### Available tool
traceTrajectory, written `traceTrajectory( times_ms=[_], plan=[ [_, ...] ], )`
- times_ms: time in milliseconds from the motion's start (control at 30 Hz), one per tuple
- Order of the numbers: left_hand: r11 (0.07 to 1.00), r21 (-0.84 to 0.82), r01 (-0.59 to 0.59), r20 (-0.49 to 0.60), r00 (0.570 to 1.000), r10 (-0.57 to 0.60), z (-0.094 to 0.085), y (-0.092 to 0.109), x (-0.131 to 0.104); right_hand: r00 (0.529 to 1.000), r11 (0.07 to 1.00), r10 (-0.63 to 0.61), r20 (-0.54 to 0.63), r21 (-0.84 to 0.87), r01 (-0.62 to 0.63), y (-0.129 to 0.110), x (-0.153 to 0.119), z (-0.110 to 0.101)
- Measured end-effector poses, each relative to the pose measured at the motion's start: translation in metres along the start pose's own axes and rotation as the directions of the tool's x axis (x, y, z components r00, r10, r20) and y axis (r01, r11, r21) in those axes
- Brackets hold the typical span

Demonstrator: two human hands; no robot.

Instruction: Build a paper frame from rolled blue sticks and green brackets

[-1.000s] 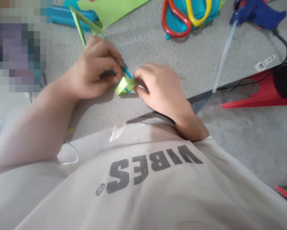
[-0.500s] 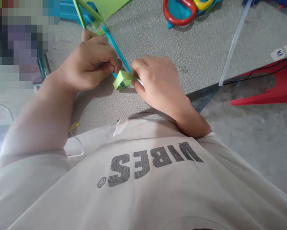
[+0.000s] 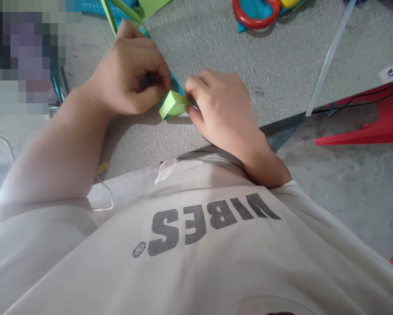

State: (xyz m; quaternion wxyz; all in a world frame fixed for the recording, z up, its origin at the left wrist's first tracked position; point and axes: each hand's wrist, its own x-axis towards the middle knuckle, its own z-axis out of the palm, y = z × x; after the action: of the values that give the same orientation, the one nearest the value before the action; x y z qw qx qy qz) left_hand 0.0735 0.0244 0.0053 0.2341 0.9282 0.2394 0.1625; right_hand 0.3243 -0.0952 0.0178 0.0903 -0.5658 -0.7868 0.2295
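A small piece of folded light-green paper [image 3: 174, 105] sits between my two hands, just above the table. My right hand [image 3: 221, 103] is closed, with thumb and forefinger pinching the right end of this paper. A narrow blue paper strip [image 3: 177, 85] runs behind and through the green fold, and part of it is hidden by my fingers. My left hand [image 3: 135, 72] is closed in a pinch at the fold's upper left edge, on the blue strip; its fingertips partly cover it. Beyond my left hand, long green paper strips [image 3: 126, 11] stick up.
Red-handled scissors [image 3: 257, 15] lie on blue paper at the far side of the grey table [image 3: 196, 48]. A clear plastic strip [image 3: 331, 57] crosses the table's right side. A red plastic piece [image 3: 363, 127] stands beyond the edge. Green paper [image 3: 152, 6] lies at the back.
My left hand has moved right and slightly up, closer to the green fold and my right hand. Less of the blue strip shows now. The view has shifted a little.
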Motion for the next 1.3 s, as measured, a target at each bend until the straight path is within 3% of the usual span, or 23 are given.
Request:
traceTrajectory(
  times_ms=[133, 333, 500, 700, 900, 1100, 1300],
  plan=[
    [1.0, 0.019, -0.008, 0.015, 1.0, 0.008, 0.002, -0.006, 0.001, 0.999, 1.0, -0.016, -0.047, 0.013, 0.016, 0.005, 0.001, 0.006],
    [0.997, 0.06, -0.049, 0.044, 0.998, 0.046, 0.007, -0.014, -0.005, 0.989, 0.968, 0.026, -0.144, 0.249, 0.011, 0.01, 0.004, 0.011],
    [0.993, 0.104, -0.053, 0.086, 0.995, 0.044, 0.008, -0.022, -0.008, 0.996, 0.976, 0.025, -0.088, 0.218, -0.005, 0.009, 0.004, 0.009],
    [0.979, 0.139, -0.152, 0.086, 0.986, 0.141, 0.008, -0.031, -0.008, 0.992, 0.988, -0.008, -0.125, 0.153, 0.027, 0.011, 0.003, 0.011],
    [0.977, 0.189, -0.103, 0.155, 0.985, 0.074, 0.01, -0.036, -0.004, 0.998, 1.0, -0.016, -0.062, -0.019, 0.014, 0.008, 0.002, 0.007],
    [0.966, 0.25, -0.064, 0.117, 0.993, 0.035, 0.015, -0.032, -0.005, 0.971, 0.988, -0.079, -0.228, 0.112, 0.106, 0.027, -0.003, 0.024],
    [0.955, 0.296, 0.001, 0.107, 0.994, -0.034, 0.018, -0.027, -0.003, 0.947, 0.981, -0.126, -0.294, 0.108, 0.164, 0.038, -0.005, 0.032]
  ],
)
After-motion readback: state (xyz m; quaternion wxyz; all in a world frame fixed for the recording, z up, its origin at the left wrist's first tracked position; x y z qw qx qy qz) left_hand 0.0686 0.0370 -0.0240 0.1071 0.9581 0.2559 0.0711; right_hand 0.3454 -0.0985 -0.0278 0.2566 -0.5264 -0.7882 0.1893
